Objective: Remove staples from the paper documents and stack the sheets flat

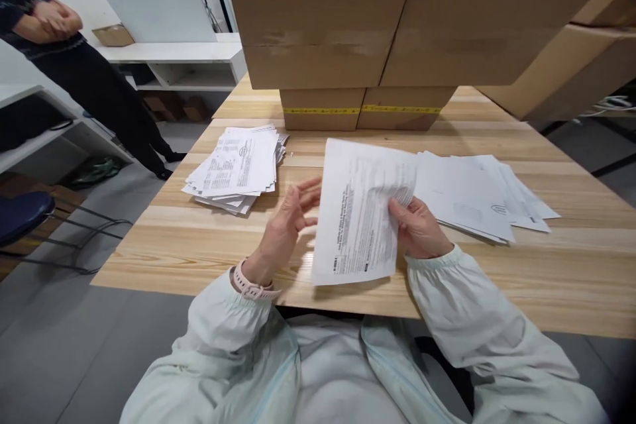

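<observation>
Pinching the printed sheet (355, 212) by its right side, the right hand (421, 228) holds it above the table (189, 255), visibly longest near-to-far, heading leftward; the left hand (285, 218) is open by its left edge.

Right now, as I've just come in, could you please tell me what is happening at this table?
The person's right hand holds up a printed paper over the wooden table, while the left hand is open beside its left edge. A paper pile lies to the left, and spread papers lie to the right. Stacked cardboard boxes stand behind.
</observation>
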Action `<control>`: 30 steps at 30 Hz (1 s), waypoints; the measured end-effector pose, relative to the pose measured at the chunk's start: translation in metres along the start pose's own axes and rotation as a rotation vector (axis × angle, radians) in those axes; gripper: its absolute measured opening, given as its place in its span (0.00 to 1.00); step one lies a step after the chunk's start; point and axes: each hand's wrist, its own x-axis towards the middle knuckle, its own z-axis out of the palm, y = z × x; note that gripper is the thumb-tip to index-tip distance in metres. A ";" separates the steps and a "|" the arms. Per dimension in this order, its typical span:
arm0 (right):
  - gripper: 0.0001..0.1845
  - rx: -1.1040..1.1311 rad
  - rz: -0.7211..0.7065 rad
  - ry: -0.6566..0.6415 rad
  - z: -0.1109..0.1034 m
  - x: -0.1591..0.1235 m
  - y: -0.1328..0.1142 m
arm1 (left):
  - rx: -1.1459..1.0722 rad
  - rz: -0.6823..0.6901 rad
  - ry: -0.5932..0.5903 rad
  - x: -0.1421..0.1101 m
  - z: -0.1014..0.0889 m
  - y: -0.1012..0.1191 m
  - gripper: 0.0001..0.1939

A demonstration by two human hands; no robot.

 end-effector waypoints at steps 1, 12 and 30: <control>0.21 -0.018 0.002 0.002 0.000 -0.002 0.005 | -0.055 -0.081 -0.067 0.003 0.004 -0.005 0.33; 0.48 -0.216 -0.199 0.068 0.011 -0.016 0.018 | -0.070 -0.217 0.098 -0.004 0.005 -0.044 0.22; 0.25 -0.284 -0.272 0.071 0.000 -0.012 0.005 | -0.010 -0.347 -0.029 -0.015 -0.011 -0.040 0.18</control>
